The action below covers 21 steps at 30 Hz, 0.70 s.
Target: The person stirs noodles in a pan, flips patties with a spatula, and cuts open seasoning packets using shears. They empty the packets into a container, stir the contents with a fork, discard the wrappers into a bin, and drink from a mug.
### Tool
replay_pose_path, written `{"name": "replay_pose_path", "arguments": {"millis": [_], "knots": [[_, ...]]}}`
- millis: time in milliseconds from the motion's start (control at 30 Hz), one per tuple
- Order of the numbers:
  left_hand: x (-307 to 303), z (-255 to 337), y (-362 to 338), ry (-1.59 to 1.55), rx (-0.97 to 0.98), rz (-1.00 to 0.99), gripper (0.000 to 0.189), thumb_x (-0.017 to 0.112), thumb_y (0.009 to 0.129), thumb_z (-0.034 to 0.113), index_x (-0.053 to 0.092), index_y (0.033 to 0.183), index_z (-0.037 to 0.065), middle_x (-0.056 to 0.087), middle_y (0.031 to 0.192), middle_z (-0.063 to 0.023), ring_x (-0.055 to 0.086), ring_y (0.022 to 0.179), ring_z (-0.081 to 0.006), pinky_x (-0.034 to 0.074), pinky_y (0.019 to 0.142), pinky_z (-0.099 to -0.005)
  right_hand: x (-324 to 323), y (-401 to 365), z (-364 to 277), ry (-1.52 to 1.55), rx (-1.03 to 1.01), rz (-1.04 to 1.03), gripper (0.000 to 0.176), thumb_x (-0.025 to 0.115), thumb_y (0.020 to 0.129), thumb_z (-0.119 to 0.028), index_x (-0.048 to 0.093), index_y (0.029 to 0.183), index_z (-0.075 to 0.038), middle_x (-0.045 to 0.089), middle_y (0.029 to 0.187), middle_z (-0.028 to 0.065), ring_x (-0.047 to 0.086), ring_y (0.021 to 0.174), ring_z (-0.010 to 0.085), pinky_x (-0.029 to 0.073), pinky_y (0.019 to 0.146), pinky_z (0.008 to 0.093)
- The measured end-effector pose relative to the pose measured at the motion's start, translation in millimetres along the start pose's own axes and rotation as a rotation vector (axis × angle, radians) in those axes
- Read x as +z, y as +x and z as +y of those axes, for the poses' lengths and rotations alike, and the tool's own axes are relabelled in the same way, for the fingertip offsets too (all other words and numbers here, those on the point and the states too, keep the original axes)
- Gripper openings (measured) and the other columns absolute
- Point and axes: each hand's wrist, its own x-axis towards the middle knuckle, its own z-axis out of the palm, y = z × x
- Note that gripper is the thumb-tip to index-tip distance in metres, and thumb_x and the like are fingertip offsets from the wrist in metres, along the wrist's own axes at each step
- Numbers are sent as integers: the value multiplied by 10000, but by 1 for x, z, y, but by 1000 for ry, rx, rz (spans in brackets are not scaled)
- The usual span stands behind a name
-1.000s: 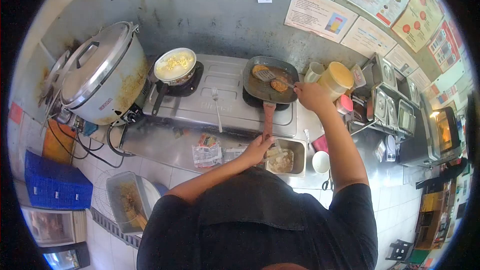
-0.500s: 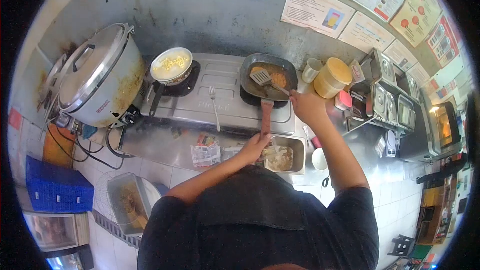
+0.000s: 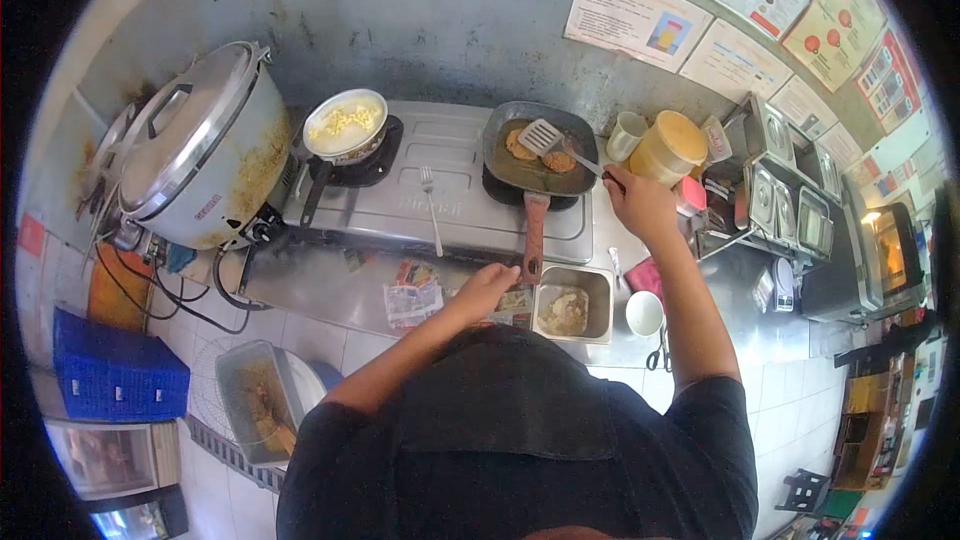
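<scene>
My right hand (image 3: 640, 202) is closed around the handle of a slotted spatula (image 3: 541, 137). The spatula's blade is over a dark square frying pan (image 3: 497, 153), where browned patties (image 3: 557, 162) sit in oil. Toward me points the pan's reddish-brown handle (image 3: 535, 230). My left hand (image 3: 487, 292) is just left of that handle's end, fingers loosely extended and thumb tip right at it. Below the handle stands a metal container (image 3: 607, 290) holding a pale, wet mixture (image 3: 566, 313). A fork (image 3: 431, 210) lies on the stove (image 3: 400, 145).
On the left burner stands a small pan (image 3: 345, 122) with pale yellow bits. A large rice cooker (image 3: 215, 175) fills the left side. Right of the frying pan are a clear cup (image 3: 627, 135) and a yellow tub (image 3: 672, 145). A white bowl (image 3: 645, 314) and scissors (image 3: 658, 352) are near the edge.
My left hand has come off the pan handle, moving slightly left. My right hand has shifted right with the spatula, whose blade has moved up and right over the pan.
</scene>
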Motion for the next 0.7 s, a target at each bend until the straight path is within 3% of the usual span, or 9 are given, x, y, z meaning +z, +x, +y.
{"name": "replay_pose_path", "arguments": {"millis": [167, 700], "knots": [[9, -10, 8, 76, 36, -9, 508, 516, 1028, 474, 647, 1044, -17, 632, 865, -89, 571, 822, -164, 466, 742, -331, 16, 4, -4, 32, -51, 106, 287, 601, 954, -361, 718, 1182, -232, 714, 797, 142, 695, 715, 357, 550, 637, 482], [11, -12, 8, 62, 60, -24, 463, 521, 1031, 423, 660, 1073, -17, 684, 960, -135, 620, 922, -201, 477, 834, -354, -4, -4, -16, 8, -68, 15, 296, 599, 959, -372, 715, 1198, -242, 707, 777, 142, 695, 713, 345, 542, 626, 474]]}}
